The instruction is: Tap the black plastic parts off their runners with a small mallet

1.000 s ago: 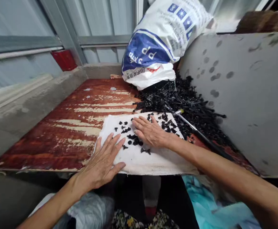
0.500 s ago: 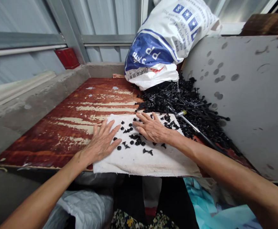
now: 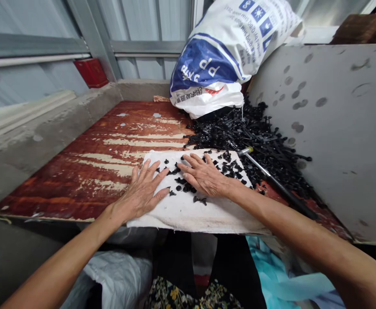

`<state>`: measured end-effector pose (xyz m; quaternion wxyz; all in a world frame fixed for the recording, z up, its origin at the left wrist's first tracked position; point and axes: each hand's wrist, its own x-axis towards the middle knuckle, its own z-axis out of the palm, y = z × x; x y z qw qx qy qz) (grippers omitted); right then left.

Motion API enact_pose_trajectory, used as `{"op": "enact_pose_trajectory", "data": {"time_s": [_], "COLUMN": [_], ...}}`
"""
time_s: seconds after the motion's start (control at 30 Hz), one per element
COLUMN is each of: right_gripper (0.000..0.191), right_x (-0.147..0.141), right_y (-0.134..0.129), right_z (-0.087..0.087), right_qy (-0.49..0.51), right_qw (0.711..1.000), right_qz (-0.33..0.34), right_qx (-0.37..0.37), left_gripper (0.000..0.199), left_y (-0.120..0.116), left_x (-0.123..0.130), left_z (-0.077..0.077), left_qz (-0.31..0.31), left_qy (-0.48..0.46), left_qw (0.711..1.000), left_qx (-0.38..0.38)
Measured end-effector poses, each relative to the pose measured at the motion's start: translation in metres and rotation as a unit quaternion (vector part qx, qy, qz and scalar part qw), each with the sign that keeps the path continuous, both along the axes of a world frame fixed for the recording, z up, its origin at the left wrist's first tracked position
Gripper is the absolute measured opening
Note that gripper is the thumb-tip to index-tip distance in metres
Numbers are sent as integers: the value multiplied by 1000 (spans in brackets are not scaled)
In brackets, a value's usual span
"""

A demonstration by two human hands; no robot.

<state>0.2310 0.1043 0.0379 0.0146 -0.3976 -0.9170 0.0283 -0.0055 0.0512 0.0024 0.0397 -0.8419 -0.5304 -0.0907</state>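
Observation:
A white cloth lies at the front edge of the red board, with small black pieces scattered over its upper half. My left hand rests at the cloth's left side, fingers spread, fingertips beside a few of the pieces. Palm down, my right hand lies flat on the middle of the cloth, with pieces around it and perhaps some hidden underneath. Neither hand holds anything that shows. More black pieces sit on the cloth to the right of my right hand.
Behind the cloth, a large heap of black parts spreads below a white and blue sack. A hammer lies along the heap's right front. The red board extends left to a concrete ledge. A grey panel stands on the right.
My left hand has shifted slightly right and up over the cloth, near pieces that lay at its left. More pieces now show on the cloth's right side. The view has moved a little.

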Motion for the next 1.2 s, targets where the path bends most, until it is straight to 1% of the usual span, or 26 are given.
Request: {"op": "enact_pose_trajectory", "data": {"time_s": [0.1, 0.17, 0.27, 0.43, 0.53, 0.6, 0.7, 0.87, 1.0, 1.1, 1.2], "right_gripper": [51, 51, 51, 49, 48, 47, 45, 38, 27, 20, 17], "right_x": [0, -1, -4, -14, -18, -19, -20, -32, -44, -49, -51], "right_y": [-3, -6, -11, -13, -12, -11, -7, 10, 21, 24, 24], "right_z": [2, 4, 6, 6, 6, 6, 5, 2, 1, -2, -6], "right_qy": [6, 11, 16, 19, 26, 30, 41, 62, 66, 78, 95], "right_qw": [1000, 1000, 1000, 999, 999, 999, 998, 994, 992, 989, 988], "right_qz": [-5, -7, 8, 33, 40, 40, 43, 73, 91, 102, 98], "right_qx": [3, 4, 8, 3, -5, -11, -11, 44, 63, 70, 77], "left_gripper": [61, 59, 58, 60, 62, 63, 60, 50, 42, 38, 37], "left_y": [0, 1, 8, 24, 26, 21, 9, -15, -31, -37, -36], "left_x": [-3, -7, -14, -26, -31, -32, -30, -18, -6, 2, 8], "left_z": [4, 8, 10, 3, -1, -2, -1, 1, 3, 4, 5], "left_qz": [2, 14, 37, 70, 83, 77, 49, 20, -3, -35, -52], "left_qy": [-20, -35, -50, -86, -104, -115, -135, -160, -161, -154, -132], "left_qw": [1000, 999, 998, 993, 990, 990, 990, 986, 986, 986, 989], "left_qx": [6, 5, -15, -39, -43, -37, -10, 31, 51, 58, 52]}}
